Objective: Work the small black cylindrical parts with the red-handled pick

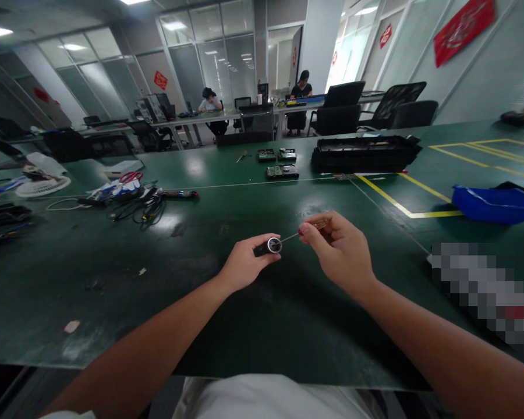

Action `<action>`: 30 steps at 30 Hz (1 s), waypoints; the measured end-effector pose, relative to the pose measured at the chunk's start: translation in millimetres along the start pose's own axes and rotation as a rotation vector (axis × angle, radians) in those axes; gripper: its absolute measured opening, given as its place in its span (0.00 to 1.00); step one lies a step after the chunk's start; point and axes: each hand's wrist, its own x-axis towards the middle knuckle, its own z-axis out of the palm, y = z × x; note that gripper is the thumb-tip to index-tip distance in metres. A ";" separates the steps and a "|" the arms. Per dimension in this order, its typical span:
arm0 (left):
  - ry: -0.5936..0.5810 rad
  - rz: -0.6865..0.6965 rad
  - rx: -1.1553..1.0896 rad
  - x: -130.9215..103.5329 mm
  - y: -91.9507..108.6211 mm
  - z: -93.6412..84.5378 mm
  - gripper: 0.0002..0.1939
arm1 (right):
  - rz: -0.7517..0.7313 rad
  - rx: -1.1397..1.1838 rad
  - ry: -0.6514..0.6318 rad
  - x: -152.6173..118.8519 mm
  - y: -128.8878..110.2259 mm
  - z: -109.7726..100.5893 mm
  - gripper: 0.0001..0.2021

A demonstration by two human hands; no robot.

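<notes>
Between the thumb and fingers of my left hand (244, 263) is a small black cylinder (272, 245) with a silver ring around its open end, which faces me. My right hand (344, 250) grips a screwdriver (291, 237) by its reddish, partly see-through handle. The thin metal shaft points left, and its tip is at the mouth of the cylinder; whether it touches anything inside is too small to tell. Both hands are held above the green table (227, 326), near its middle.
Circuit boards (282, 171) and a long black housing (367, 154) lie farther back. Cables (146, 206) and red-handled scissors (131, 177) are at left. A blue tray (495, 203) and a blurred-out object (484, 291) are at right. Two people sit at a far desk.
</notes>
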 end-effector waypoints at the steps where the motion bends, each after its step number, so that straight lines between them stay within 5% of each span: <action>1: 0.003 0.005 0.009 -0.2 -0.3 -0.3 0.22 | 0.002 0.001 -0.002 0.3 0.1 -0.3 0.12; 8: 0.003 0.054 0.086 -0.9 -6.9 -1.4 0.21 | -0.066 -0.143 -0.038 0.8 -2.1 -4.4 0.14; 18: 0.058 0.064 0.154 3.0 -11.4 -6.6 0.21 | -0.227 -0.084 -0.318 2.2 -3.4 -6.3 0.06; 25: 0.072 0.087 0.253 3.0 -10.9 -7.2 0.22 | -0.128 -0.178 -0.224 1.9 -4.0 -3.8 0.16; 30: 0.058 0.090 0.259 2.4 -10.1 -6.8 0.21 | -0.179 -0.200 -0.261 1.6 -4.4 -5.9 0.12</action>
